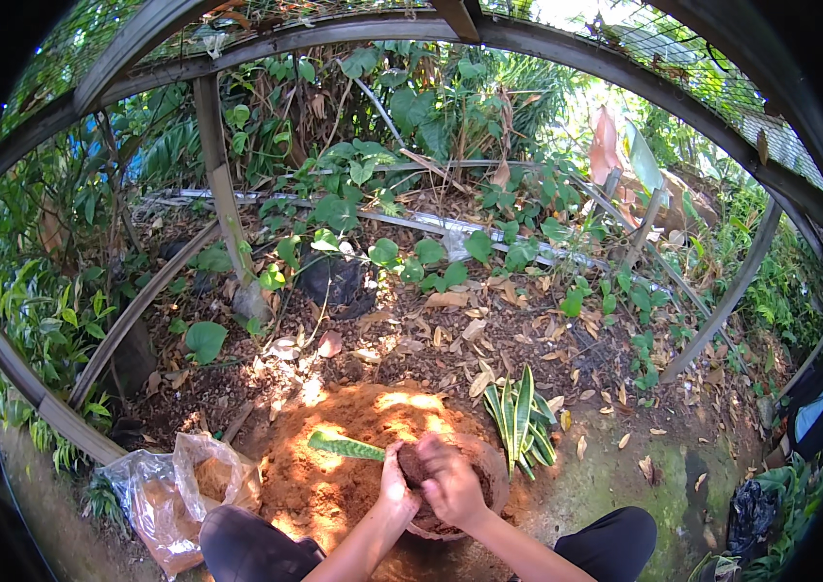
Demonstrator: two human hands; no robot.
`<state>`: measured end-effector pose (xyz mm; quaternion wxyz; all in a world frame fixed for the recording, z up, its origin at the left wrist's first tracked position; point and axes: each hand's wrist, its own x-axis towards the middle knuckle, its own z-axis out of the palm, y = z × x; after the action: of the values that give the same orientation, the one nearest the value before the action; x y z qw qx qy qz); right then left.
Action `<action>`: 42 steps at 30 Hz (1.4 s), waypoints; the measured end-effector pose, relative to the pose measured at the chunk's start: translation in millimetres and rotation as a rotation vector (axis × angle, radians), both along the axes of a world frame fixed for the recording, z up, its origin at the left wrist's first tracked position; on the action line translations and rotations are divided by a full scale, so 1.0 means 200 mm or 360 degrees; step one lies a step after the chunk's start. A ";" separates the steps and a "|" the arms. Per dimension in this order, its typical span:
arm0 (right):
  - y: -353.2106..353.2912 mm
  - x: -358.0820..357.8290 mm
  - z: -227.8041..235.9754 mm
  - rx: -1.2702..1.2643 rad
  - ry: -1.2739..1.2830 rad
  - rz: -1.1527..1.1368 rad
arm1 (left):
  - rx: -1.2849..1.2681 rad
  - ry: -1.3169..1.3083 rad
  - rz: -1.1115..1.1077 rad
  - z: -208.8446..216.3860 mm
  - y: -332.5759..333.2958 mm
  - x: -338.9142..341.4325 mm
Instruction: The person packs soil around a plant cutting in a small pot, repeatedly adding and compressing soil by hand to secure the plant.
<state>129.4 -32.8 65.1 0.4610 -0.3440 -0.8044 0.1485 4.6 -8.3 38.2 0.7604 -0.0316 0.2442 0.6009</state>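
My left hand [394, 488] is closed around the base of a snake plant [345, 446], whose green banded leaf points out to the left. Between my hands shows a dark brown clump of soil [413, 468], apparently at the plant's base. My right hand [452, 485] curls against the clump from the right, its fingertips slightly blurred by motion. Both hands are over a round pot [496, 466] with dark soil in it, and they hide part of its opening. Just beyond the pot's right side lie more snake plant leaves [522, 419] with yellow edges.
Orange-brown loose coir-like material [319, 427] is heaped left of and behind the pot. A clear plastic bag [164, 500] of brown material stands by my left knee [251, 548]. Fallen leaves cover the ground beyond, under a wooden frame [227, 213]. A black plastic bag [753, 514] lies far right.
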 end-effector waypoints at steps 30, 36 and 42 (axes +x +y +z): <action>0.06 0.01 0.10 -0.0222 0.0525 -0.0374 | 0.0247 -0.0057 -0.0264 0.11 -0.06 0.08; 0.00 -0.12 0.04 -0.0919 0.0963 -0.0184 | 0.0068 -0.0054 0.0195 0.06 -0.02 0.10; 0.04 -0.02 0.05 -0.0111 0.0189 -0.0169 | 0.0021 -0.0118 -0.0026 0.00 -0.03 0.08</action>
<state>125.1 -25.5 75.0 0.5029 -0.3925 -0.7506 0.1718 20.1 -14.8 37.7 0.7741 -0.0467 0.2123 0.5946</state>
